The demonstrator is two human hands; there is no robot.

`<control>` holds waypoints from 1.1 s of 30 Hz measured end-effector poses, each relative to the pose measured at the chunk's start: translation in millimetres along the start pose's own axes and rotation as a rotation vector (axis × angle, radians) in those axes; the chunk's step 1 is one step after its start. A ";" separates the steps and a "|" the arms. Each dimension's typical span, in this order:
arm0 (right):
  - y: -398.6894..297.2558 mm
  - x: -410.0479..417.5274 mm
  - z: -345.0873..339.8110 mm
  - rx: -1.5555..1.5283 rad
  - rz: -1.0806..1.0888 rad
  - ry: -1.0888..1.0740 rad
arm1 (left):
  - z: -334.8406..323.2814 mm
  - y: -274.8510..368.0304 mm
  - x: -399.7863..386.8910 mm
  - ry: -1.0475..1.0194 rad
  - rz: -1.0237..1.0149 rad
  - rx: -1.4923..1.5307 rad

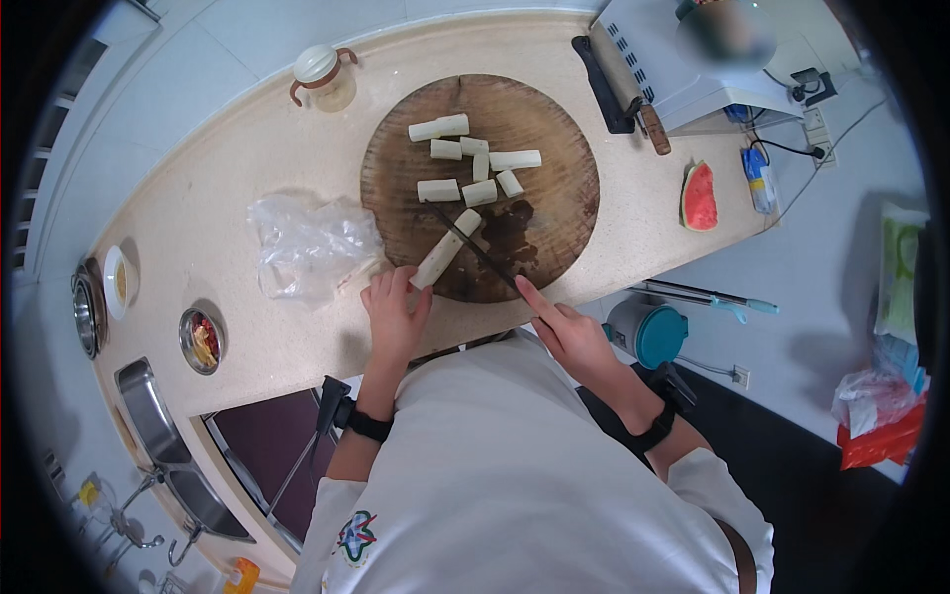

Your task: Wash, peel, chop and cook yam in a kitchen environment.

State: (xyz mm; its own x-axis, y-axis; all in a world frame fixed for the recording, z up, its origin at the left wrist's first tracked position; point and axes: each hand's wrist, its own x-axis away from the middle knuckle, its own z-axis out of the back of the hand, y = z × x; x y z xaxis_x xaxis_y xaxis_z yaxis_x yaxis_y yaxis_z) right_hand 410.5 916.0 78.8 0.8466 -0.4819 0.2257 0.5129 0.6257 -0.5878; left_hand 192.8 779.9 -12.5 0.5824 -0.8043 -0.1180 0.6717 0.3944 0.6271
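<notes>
A long peeled white root piece (439, 260), likely yam, lies slanted on the round wooden chopping board (560, 200). My left hand (395, 308) grips its near end between thumb and fingers, at the board's front left edge. In my right hand (575, 338) is a kitchen knife (486, 260), its handle hidden by the fingers and its forefinger stretched along the spine. The dark blade crosses over the root near its far end; whether it touches cannot be told. Several shorter white root pieces (438, 191) lie farther back on the board, beside a dark wet patch (510, 234).
A crumpled clear plastic bag (312, 249) lies left of the board. Behind stands a lidded jar (324, 78). Left are a metal bowl of food (200, 341) and a white bowl (120, 282). A cleaver (623, 78) and a watermelon slice (699, 197) are on the right.
</notes>
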 end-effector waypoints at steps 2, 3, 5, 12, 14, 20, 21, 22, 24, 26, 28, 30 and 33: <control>-1.7 -0.2 0.5 0.010 0.005 0.000 | 0.6 0.4 0.0 -0.006 0.003 -0.003; -4.0 -0.7 2.3 0.041 -0.004 -0.018 | 0.8 0.6 -0.1 -0.005 0.003 -0.001; -6.0 -1.3 2.9 0.072 -0.011 -0.038 | -0.1 0.0 -0.2 -0.003 0.006 0.000; -0.2 -9.9 -8.7 0.077 -0.048 -0.088 | -3.8 -3.3 2.7 0.021 -0.018 -0.020; 8.2 -11.3 -15.3 0.034 -0.029 -0.059 | -3.8 -3.2 3.0 0.029 -0.022 -0.018; -7.5 3.7 -4.9 -0.067 0.029 0.019 | -5.9 -6.6 5.9 0.009 0.047 0.039; -15.2 5.8 0.2 -0.064 0.049 -0.016 | -6.4 -6.0 4.5 0.016 0.059 0.059; -19.8 7.3 1.6 -0.062 0.067 -0.051 | -6.7 -5.7 4.2 0.022 0.071 0.078; -20.6 8.2 -6.1 -0.041 0.064 -0.057 | -6.0 -6.2 5.5 0.028 0.063 0.074; -22.2 7.7 -8.0 -0.019 0.064 -0.063 | -6.0 -5.5 5.1 0.036 0.056 0.069; -25.8 6.5 -6.7 -0.040 0.048 -0.053 | -3.9 -3.8 4.1 0.062 0.016 0.060; -24.1 3.3 -7.9 -0.042 0.031 -0.080 | -5.6 -5.3 4.3 0.054 0.022 0.070; -20.3 -3.3 -13.4 -0.052 0.006 -0.120 | -7.8 -4.0 5.4 0.020 0.047 0.090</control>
State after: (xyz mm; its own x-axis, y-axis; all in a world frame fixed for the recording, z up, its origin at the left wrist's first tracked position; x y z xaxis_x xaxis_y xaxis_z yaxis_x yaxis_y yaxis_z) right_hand 395.4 896.7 79.6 0.8623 -0.3990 0.3118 0.5021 0.5945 -0.6281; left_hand 196.8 777.4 -21.7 0.6223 -0.7761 -0.1017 0.5997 0.3893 0.6991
